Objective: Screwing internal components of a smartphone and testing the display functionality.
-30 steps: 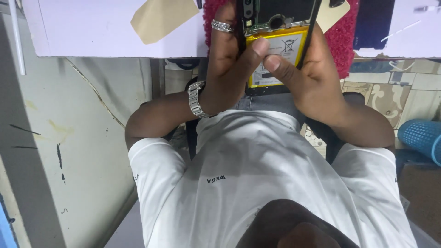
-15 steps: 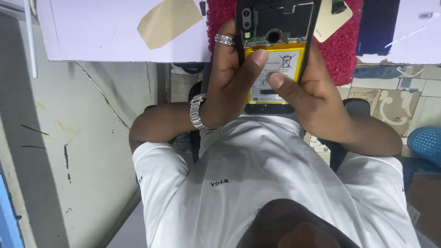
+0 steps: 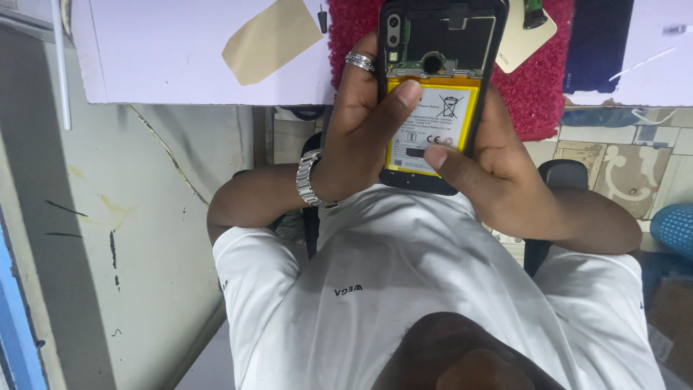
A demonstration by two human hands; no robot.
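Observation:
I hold an opened black phone [image 3: 440, 43] with its back cover off, above a red fuzzy mat [image 3: 548, 94]. A yellow battery [image 3: 462, 108] with a white label fills its lower half, and the circuit board shows above it. My left hand [image 3: 357, 137], with a silver ring [image 3: 359, 61] and a metal wristwatch [image 3: 309, 178], grips the phone's left edge. Its thumb presses on the battery's top edge. My right hand [image 3: 498, 173] cups the right side, with its thumb on the lower part of the label.
The mat lies on a white tabletop [image 3: 180, 65] with a tan tape patch [image 3: 271, 40]. A beige card [image 3: 523, 43] and a dark blue panel [image 3: 585, 43] lie to the right of the phone. A wall is at the left, and a blue basket [image 3: 675, 227] at the far right.
The phone and both hands sit lower in view. My left thumb has moved up to the battery's top edge, and my right thumb has slid down the label.

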